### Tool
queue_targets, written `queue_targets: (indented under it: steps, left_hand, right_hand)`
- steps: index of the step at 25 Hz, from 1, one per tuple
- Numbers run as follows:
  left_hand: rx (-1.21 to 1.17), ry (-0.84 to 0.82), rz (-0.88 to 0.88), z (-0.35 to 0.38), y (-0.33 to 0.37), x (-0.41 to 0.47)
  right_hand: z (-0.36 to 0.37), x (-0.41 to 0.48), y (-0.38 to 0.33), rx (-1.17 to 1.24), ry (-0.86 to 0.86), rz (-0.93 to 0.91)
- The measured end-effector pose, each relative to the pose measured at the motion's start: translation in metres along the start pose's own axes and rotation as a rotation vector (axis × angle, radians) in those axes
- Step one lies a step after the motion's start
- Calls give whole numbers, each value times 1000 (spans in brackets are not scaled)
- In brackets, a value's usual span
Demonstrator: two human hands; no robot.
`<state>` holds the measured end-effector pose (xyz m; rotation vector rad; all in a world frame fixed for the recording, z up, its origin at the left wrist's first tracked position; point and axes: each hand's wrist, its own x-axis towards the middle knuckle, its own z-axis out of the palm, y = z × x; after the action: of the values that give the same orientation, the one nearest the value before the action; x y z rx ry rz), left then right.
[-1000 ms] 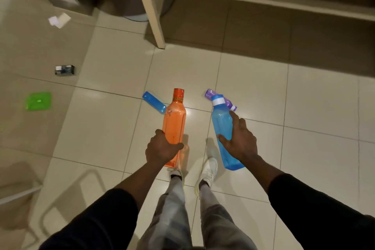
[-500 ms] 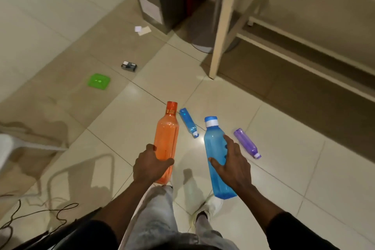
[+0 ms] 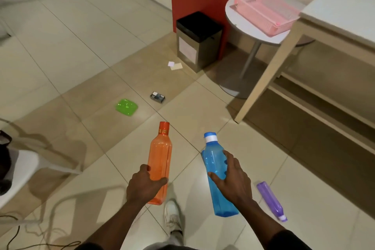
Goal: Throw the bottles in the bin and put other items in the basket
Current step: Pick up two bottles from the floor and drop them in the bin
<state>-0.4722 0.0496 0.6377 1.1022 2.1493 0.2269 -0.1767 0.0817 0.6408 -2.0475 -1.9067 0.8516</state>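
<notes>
Two bottles are in your hands: left hand (image 3: 144,186) wraps the orange bottle (image 3: 160,168), right hand (image 3: 233,180) wraps the blue bottle (image 3: 218,176), both carried above the floor.
The bin (image 3: 197,40) stands far ahead with its black lid apparently shut, so with both hands full, opening it could make a bottle slip. A purple bottle (image 3: 271,201) lies near right, a likely trip. Glossy pale tiles (image 3: 60,46); pink basket (image 3: 263,10) sits far right on a round table (image 3: 231,14).

No legible text appears. The pale label on the front of the bin (image 3: 197,41) and the small printed box (image 3: 157,97) lying before it are too blurred to read.
</notes>
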Motion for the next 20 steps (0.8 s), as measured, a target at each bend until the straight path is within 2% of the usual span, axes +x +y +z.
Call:
queue_targets:
  steps: [10, 20]
  left_hand:
    - [-45, -41, 15, -65, 31, 113]
    - [49, -43, -18, -136, 143, 300]
  right_hand:
    - [11, 121, -92, -1, 23, 1]
    - [-8, 353, -158, 11, -54, -30]
